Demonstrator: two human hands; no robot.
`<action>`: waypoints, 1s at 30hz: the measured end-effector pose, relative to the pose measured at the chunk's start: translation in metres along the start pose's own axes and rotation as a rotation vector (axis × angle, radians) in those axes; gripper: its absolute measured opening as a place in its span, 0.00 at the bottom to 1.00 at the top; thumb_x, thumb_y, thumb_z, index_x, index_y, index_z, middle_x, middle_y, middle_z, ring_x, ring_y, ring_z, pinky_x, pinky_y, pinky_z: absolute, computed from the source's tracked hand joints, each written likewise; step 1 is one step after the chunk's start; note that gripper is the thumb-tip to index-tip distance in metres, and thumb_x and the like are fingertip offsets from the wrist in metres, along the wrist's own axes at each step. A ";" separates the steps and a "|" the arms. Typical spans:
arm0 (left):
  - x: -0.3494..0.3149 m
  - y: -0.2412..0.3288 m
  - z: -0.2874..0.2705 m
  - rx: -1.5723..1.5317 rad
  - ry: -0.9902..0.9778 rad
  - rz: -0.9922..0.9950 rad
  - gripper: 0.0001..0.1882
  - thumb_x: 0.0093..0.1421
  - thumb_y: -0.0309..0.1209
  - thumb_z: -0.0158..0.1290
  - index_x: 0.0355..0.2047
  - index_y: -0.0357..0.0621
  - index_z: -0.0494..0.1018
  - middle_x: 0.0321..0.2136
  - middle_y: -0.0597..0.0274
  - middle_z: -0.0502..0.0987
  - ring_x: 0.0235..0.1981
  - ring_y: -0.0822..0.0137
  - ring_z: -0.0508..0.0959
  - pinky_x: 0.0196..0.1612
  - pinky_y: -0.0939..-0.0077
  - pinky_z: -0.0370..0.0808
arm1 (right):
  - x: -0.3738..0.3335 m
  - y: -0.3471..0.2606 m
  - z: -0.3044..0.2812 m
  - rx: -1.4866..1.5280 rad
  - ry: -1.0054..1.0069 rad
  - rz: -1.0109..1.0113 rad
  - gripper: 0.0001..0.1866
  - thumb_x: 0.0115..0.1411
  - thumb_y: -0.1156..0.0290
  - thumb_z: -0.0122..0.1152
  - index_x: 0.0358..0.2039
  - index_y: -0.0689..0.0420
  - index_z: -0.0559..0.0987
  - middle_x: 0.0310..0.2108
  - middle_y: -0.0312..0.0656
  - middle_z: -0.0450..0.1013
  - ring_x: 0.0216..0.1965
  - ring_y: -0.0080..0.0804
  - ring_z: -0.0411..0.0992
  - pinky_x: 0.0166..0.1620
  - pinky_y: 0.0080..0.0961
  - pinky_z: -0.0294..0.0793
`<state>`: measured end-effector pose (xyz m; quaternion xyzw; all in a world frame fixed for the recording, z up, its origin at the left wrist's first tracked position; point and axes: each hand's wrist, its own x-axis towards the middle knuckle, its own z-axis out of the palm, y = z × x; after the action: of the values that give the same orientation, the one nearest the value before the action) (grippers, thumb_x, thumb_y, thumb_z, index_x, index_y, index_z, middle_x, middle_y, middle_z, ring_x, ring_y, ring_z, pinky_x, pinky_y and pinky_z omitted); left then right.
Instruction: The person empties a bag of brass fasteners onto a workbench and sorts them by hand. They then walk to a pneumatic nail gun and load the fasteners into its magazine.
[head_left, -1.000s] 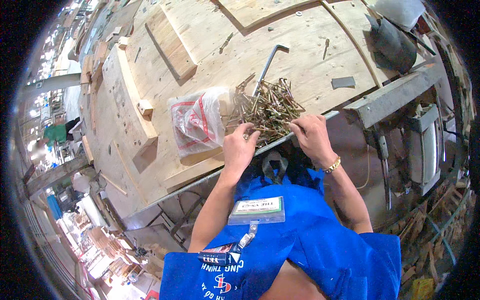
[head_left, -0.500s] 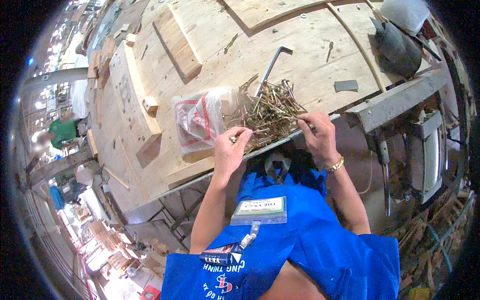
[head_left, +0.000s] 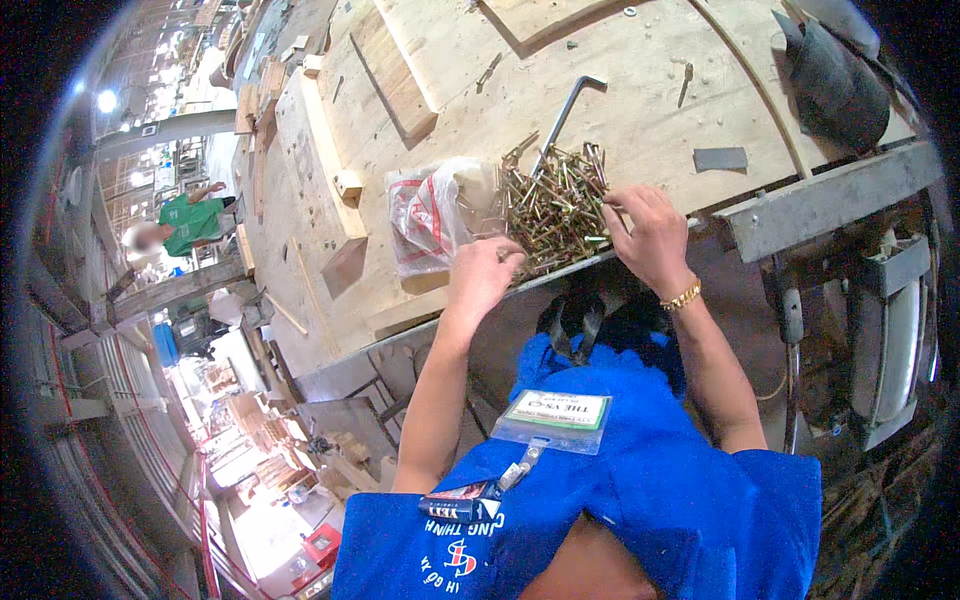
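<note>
A loose pile of long thin screws [head_left: 560, 205] lies at the near edge of the wooden worktable, with both hands beside it. My left hand [head_left: 485, 275] is at the pile's near left side, its fingers curled together; a small dark bit shows at the fingertips, too small to name. On the right side, my right hand [head_left: 648, 238] has thumb and forefinger apart at the pile's edge, with nothing seen between them. A clear plastic bag with red print [head_left: 428, 222] touches the pile's left. Rising from its far side is a hex key [head_left: 565, 118].
Wooden boards [head_left: 400, 85] and a long wooden rail [head_left: 325, 160] lie farther left. A grey rectangular piece [head_left: 720, 159] and a dark rolled sheet [head_left: 840, 95] are at the right. A grey beam [head_left: 835, 200] borders the near right edge. A person in green [head_left: 192, 225] stands far left.
My right hand's thumb and forefinger have spread and moved to the pile's right edge. The screw that stuck out of my left fingertips no longer shows. The view has shifted.
</note>
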<state>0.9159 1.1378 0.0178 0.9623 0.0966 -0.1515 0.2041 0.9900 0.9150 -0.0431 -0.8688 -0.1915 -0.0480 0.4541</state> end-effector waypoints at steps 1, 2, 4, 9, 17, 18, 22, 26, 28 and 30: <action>0.001 -0.003 0.009 0.063 -0.055 -0.048 0.11 0.49 0.35 0.57 0.28 0.42 0.79 0.29 0.48 0.78 0.32 0.49 0.78 0.37 0.59 0.74 | -0.003 0.000 0.001 -0.023 -0.025 -0.002 0.05 0.52 0.69 0.60 0.29 0.53 0.76 0.28 0.40 0.72 0.31 0.40 0.71 0.33 0.33 0.72; -0.001 -0.007 0.017 0.148 -0.072 -0.048 0.11 0.49 0.35 0.57 0.28 0.42 0.79 0.30 0.48 0.78 0.32 0.49 0.78 0.37 0.58 0.74 | -0.005 -0.001 0.002 -0.008 -0.007 -0.017 0.05 0.52 0.69 0.60 0.29 0.53 0.76 0.27 0.40 0.72 0.31 0.40 0.71 0.33 0.34 0.72; 0.001 -0.008 0.025 0.309 -0.104 -0.027 0.11 0.49 0.36 0.57 0.29 0.43 0.79 0.31 0.47 0.78 0.33 0.49 0.78 0.38 0.58 0.74 | -0.004 0.000 0.004 0.005 0.043 -0.046 0.05 0.52 0.68 0.60 0.28 0.53 0.76 0.27 0.39 0.72 0.31 0.39 0.71 0.32 0.34 0.72; 0.002 -0.010 0.015 -0.058 -0.069 -0.047 0.14 0.49 0.37 0.59 0.33 0.40 0.78 0.28 0.51 0.79 0.31 0.53 0.79 0.38 0.64 0.74 | 0.000 0.002 0.004 -0.047 0.021 -0.031 0.04 0.52 0.69 0.60 0.28 0.52 0.76 0.26 0.38 0.71 0.30 0.38 0.71 0.31 0.33 0.72; 0.014 -0.031 -0.043 -0.028 0.543 -0.113 0.17 0.48 0.39 0.62 0.35 0.45 0.75 0.26 0.54 0.79 0.26 0.47 0.78 0.32 0.60 0.75 | -0.001 -0.006 0.009 -0.075 0.029 -0.014 0.04 0.51 0.73 0.61 0.29 0.54 0.76 0.28 0.41 0.74 0.31 0.39 0.73 0.33 0.30 0.73; 0.017 -0.036 -0.046 0.035 0.524 -0.170 0.19 0.48 0.40 0.62 0.37 0.46 0.73 0.25 0.53 0.79 0.27 0.47 0.79 0.32 0.59 0.75 | 0.003 -0.010 0.010 0.026 0.037 0.037 0.05 0.51 0.74 0.60 0.30 0.55 0.77 0.28 0.41 0.74 0.31 0.39 0.73 0.34 0.29 0.73; 0.019 -0.062 -0.040 0.070 0.416 -0.273 0.24 0.46 0.37 0.60 0.44 0.49 0.66 0.25 0.49 0.78 0.29 0.46 0.78 0.32 0.55 0.73 | 0.026 -0.050 0.016 0.270 -0.031 -0.082 0.10 0.52 0.82 0.56 0.36 0.59 0.77 0.31 0.46 0.74 0.33 0.43 0.73 0.38 0.31 0.73; 0.017 -0.082 -0.046 -0.179 0.405 -0.206 0.20 0.45 0.27 0.55 0.41 0.46 0.68 0.23 0.54 0.76 0.27 0.52 0.78 0.33 0.62 0.73 | 0.055 -0.078 0.069 0.339 -0.396 -0.367 0.12 0.52 0.81 0.54 0.39 0.60 0.75 0.36 0.49 0.74 0.42 0.49 0.72 0.44 0.37 0.72; 0.012 -0.083 -0.059 -0.241 0.386 -0.199 0.19 0.45 0.24 0.54 0.40 0.45 0.68 0.20 0.56 0.75 0.23 0.58 0.77 0.30 0.66 0.73 | 0.080 -0.086 0.102 0.198 -0.803 -0.439 0.15 0.49 0.81 0.53 0.39 0.61 0.75 0.38 0.53 0.74 0.42 0.49 0.72 0.44 0.37 0.72; 0.011 -0.081 -0.071 -0.256 0.358 -0.198 0.18 0.45 0.23 0.53 0.39 0.43 0.68 0.18 0.54 0.74 0.20 0.62 0.77 0.28 0.68 0.72 | 0.098 -0.090 0.129 0.180 -0.893 -0.396 0.15 0.51 0.79 0.50 0.41 0.61 0.74 0.37 0.55 0.73 0.40 0.52 0.72 0.43 0.39 0.72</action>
<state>0.9246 1.2417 0.0467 0.9259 0.2433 0.0157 0.2884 1.0343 1.0940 -0.0239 -0.7088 -0.5320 0.2605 0.3831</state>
